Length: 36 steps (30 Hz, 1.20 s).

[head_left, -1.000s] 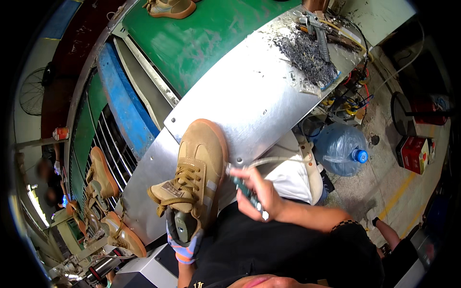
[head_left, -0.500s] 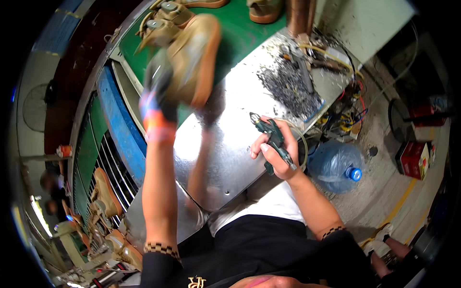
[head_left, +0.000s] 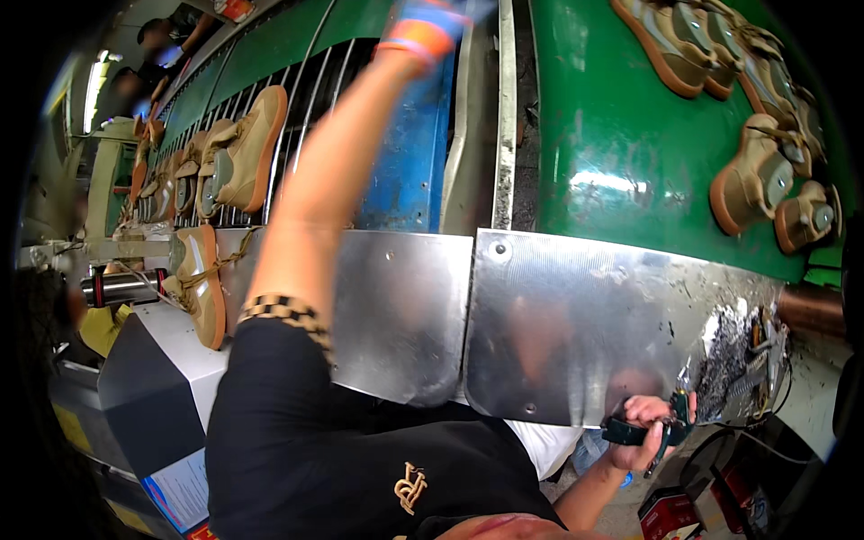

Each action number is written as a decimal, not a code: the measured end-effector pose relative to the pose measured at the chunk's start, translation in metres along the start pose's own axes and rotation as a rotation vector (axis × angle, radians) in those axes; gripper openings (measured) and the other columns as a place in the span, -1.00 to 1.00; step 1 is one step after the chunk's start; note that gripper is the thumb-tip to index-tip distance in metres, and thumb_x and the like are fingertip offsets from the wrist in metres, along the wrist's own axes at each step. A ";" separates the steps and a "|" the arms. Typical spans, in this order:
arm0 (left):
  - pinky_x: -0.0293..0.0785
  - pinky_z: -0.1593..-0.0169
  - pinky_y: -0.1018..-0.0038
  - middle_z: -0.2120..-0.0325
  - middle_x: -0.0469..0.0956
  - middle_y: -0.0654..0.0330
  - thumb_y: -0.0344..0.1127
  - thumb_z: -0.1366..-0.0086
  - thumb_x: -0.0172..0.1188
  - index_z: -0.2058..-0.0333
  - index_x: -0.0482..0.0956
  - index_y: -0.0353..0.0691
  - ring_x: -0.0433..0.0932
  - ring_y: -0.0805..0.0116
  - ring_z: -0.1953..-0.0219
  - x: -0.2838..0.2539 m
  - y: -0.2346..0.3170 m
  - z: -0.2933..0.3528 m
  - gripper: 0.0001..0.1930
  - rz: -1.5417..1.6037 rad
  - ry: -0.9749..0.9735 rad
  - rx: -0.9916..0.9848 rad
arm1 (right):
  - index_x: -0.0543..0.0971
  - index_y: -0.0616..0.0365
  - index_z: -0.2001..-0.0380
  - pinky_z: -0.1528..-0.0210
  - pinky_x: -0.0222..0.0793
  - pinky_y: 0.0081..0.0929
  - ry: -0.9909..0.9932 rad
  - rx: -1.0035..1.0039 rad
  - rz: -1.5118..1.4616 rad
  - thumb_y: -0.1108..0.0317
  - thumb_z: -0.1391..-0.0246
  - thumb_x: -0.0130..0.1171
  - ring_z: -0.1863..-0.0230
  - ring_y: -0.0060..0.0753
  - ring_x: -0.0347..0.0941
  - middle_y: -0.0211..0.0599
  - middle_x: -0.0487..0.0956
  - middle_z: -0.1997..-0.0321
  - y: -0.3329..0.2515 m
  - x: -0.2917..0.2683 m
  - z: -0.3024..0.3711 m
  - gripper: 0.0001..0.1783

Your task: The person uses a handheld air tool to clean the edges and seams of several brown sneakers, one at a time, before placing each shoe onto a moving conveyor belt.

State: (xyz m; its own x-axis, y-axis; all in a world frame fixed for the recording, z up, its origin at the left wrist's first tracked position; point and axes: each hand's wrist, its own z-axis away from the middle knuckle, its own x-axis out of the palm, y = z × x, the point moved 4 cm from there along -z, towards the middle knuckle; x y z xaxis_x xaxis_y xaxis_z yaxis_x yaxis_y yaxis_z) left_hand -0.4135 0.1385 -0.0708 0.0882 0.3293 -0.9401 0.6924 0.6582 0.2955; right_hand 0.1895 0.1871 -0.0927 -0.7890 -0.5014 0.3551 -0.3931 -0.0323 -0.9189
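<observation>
My left hand (head_left: 425,25), in a blue and orange glove, stretches far out to the picture's top edge, over the blue bar (head_left: 409,171) next to the green belt (head_left: 612,153). Its fingers are cut off and blurred, so what it holds is hidden. My right hand (head_left: 641,423) rests low at the near edge of the shiny metal sheet (head_left: 576,315), closed around a dark hand tool (head_left: 661,430). Several tan shoes (head_left: 754,180) lie on the green belt at the right.
More tan shoes (head_left: 241,148) rest on a slatted rack at the left, one (head_left: 202,286) by a grey cabinet (head_left: 153,378). A dark pile of scraps (head_left: 724,360) and cables lie at the sheet's right end. Another person (head_left: 162,40) stands at the far upper left.
My left arm has reached further out and the tan shoe it carried is out of sight. My right hand with the tool has dropped back to the sheet's near edge.
</observation>
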 end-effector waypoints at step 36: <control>0.62 0.06 0.41 0.23 0.63 0.03 -0.20 0.07 0.55 0.10 0.55 -0.37 0.65 0.26 0.19 -0.305 0.054 0.388 -0.41 0.125 0.572 0.489 | 0.19 0.30 -0.25 0.27 0.44 -0.36 0.047 0.022 -0.018 0.42 -0.11 -0.03 0.39 -0.36 0.42 -0.19 0.50 0.39 -0.001 0.001 -0.002 -0.39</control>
State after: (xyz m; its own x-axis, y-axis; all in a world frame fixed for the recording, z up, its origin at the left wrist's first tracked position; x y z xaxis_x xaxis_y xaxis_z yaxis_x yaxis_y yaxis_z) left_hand -0.1253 -0.1894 0.1659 -0.1058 0.7687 -0.6308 0.9518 0.2620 0.1596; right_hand 0.1880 0.1888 -0.0913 -0.8035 -0.4591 0.3789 -0.3975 -0.0598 -0.9156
